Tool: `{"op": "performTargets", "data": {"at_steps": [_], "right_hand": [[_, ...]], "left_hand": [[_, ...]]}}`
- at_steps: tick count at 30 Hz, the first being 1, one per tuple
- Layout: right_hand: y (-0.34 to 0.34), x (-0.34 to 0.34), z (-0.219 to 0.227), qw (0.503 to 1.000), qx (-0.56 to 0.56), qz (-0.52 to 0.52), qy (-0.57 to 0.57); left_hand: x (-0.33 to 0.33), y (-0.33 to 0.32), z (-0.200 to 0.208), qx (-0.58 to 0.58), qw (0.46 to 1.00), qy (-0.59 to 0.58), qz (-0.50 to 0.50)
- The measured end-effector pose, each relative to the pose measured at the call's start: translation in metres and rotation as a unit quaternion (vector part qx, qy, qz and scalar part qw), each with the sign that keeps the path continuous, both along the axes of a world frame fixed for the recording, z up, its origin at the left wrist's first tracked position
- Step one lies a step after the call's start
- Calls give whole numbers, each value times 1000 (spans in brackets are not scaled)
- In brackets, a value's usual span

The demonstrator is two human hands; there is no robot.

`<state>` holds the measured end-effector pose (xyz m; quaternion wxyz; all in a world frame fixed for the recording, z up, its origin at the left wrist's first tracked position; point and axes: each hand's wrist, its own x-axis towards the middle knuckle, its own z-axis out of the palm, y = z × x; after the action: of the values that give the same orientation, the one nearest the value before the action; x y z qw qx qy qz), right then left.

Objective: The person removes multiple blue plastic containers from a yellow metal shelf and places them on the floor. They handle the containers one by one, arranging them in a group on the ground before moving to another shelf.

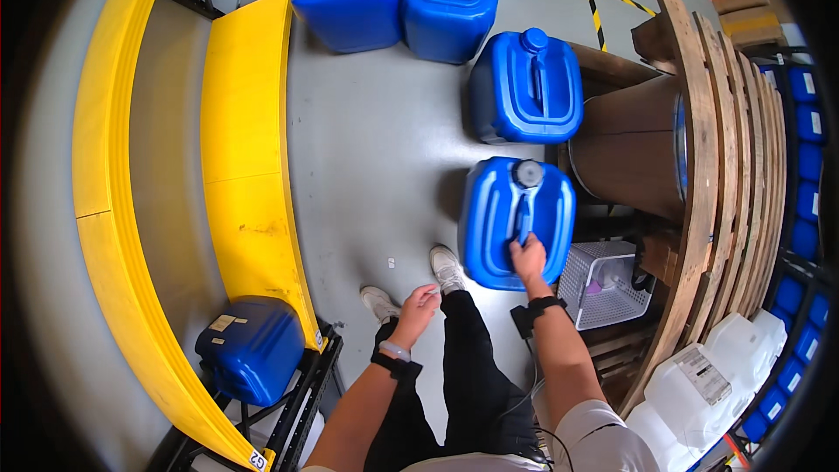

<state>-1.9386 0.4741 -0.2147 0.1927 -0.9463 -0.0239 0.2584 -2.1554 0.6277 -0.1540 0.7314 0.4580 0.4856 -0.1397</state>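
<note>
My right hand (528,259) is wrapped round the top handle of a blue plastic jerrycan (486,236) with a dark, greyish cap. The jerrycan is upright, in front of me and to the right. My left hand (416,313) hangs over my shoes, away from the jerrycan, fingers curled in toward the thumb. A small pale spot shows at its fingertips, too small to name. Just beyond the held jerrycan stands a second blue jerrycan (491,96) with a blue cap.
Farther off are more blue jerrycans (350,13). Yellow shelving (246,131) runs along the left, a blue jerrycan (253,354) on its lower rack. To the right are a brown drum (625,144), an upright wooden pallet (699,149), a grey basket (603,310) and white containers (682,411).
</note>
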Motion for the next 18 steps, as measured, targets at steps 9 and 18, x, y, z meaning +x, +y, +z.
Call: {"op": "performTargets", "data": {"at_steps": [9,18], "right_hand": [[-91,50,-121,968,158,-151,121],[-74,36,-122,984,-57,-80,147]], "left_hand": [[-106,38,-12,146,984,79,58],[-314,95,14,402,796,382,245]]}}
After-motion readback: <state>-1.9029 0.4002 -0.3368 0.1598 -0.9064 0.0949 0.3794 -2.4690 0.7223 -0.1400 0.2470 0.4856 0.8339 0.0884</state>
